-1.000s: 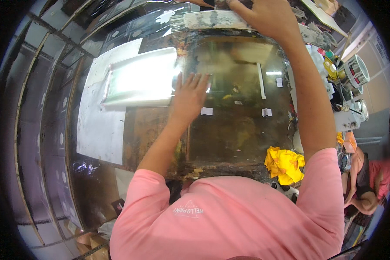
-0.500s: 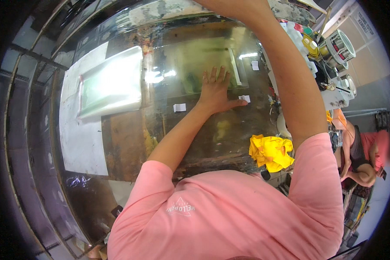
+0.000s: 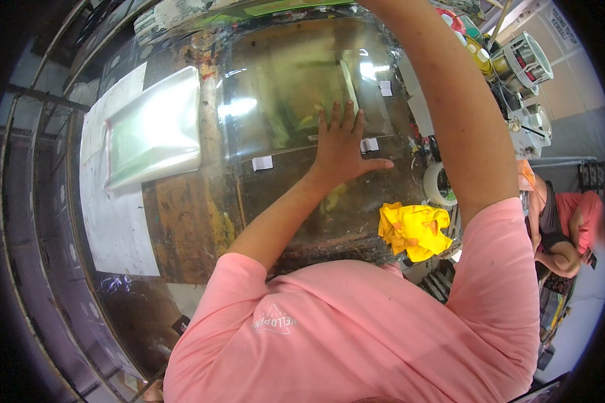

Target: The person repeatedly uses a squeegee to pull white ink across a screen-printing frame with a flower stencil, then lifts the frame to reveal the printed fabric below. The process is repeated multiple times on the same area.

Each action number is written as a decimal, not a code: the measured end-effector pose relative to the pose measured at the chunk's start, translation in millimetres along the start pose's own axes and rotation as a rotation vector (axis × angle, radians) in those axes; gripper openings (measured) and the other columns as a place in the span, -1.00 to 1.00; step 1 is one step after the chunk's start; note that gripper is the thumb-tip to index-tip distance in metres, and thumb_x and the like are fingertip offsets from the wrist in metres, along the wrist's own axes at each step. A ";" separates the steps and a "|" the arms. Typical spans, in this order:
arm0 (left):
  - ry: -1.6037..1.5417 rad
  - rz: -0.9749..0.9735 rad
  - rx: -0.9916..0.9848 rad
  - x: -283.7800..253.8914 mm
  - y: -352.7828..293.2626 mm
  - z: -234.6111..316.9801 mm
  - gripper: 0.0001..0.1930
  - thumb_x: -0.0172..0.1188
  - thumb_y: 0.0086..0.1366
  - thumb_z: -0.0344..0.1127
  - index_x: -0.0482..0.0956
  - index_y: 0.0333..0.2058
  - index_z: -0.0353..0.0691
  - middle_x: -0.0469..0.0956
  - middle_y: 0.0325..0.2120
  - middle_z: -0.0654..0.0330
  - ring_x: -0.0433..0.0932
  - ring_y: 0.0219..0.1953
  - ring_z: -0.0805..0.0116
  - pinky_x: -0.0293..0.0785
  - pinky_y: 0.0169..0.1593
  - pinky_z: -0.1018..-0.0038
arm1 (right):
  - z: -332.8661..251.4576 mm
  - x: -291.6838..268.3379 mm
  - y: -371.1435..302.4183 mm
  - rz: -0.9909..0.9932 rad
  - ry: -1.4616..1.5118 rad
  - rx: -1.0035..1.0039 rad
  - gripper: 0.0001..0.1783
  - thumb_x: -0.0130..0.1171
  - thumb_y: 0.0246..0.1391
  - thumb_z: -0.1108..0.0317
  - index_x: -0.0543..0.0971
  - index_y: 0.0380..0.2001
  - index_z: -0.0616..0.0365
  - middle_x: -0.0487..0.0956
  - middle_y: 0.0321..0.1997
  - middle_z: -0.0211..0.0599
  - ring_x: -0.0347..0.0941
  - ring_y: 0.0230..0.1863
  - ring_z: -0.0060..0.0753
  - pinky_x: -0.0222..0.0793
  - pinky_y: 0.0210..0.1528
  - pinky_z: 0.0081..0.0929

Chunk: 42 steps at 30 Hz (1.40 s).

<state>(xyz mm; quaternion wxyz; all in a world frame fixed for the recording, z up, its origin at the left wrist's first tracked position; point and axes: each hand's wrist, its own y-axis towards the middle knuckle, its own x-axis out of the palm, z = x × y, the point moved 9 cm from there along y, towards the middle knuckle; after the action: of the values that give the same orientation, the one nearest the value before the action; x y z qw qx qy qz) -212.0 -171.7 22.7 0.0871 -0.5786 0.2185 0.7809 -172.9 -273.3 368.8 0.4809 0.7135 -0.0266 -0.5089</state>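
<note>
My left hand is spread open with its palm down over the worktable, its fingertips at the near edge of a glossy, see-through greenish area. Its thumb points right, just below a small white folded tab. Left of the wrist lies a second white tab, and a third white tab is farther off on the right. My right arm reaches far forward, and its hand is beyond the top edge. A narrow light strip lies just past my left fingertips.
A stack of clear plastic sheets rests on white paper at left. Near my right elbow are a crumpled yellow cloth and a white tub. Paint cans stand at right; a person sits beyond. A green-edged bar crosses the far edge.
The view has shifted a little. My left thumb has come off the white tab. At the far edge the green-edged bar has come into view, and my right forearm now leaves the picture farther right.
</note>
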 end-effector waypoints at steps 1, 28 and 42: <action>-0.007 0.002 0.006 -0.3 -0.6 1.0 0.39 -0.01 0.01 0.84 0.31 0.45 -0.36 0.17 0.50 -0.26 0.05 0.56 -0.32 -0.21 0.55 -0.30 | 0.2 -0.5 -0.3 0.000 0.006 0.002 -0.34 0.04 0.16 -0.15 0.73 -0.45 0.32 0.71 -0.39 0.19 0.69 -0.23 0.14 0.52 0.00 0.00; -0.523 0.246 -0.652 -123.7 -145.7 -156.4 0.00 0.71 -0.16 0.24 0.62 0.18 -0.28 0.62 0.02 0.01 0.55 0.14 0.07 0.42 0.22 0.16 | -36.5 98.7 -221.9 -0.692 0.306 -0.011 -0.43 0.08 0.36 -0.27 0.74 -0.13 0.00 0.68 -0.25 -0.04 0.63 -0.18 0.11 0.51 -0.08 0.06; -0.119 0.263 -0.578 -91.5 -162.8 -163.3 0.17 0.66 -0.38 0.41 0.61 0.24 -0.13 0.48 -0.15 0.21 0.42 0.02 0.16 0.10 0.20 0.14 | 15.5 219.2 -207.1 -0.488 0.110 0.016 -0.50 0.25 0.26 -0.20 0.74 -0.01 -0.07 0.69 -0.10 -0.29 0.62 -0.10 -0.09 0.58 -0.10 -0.11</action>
<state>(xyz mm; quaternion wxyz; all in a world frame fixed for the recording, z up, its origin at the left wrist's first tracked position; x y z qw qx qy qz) 21.6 -88.4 31.4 -0.1699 -0.4993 0.0550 0.8478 -172.7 -288.2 67.2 0.3387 0.7292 0.1689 -0.5701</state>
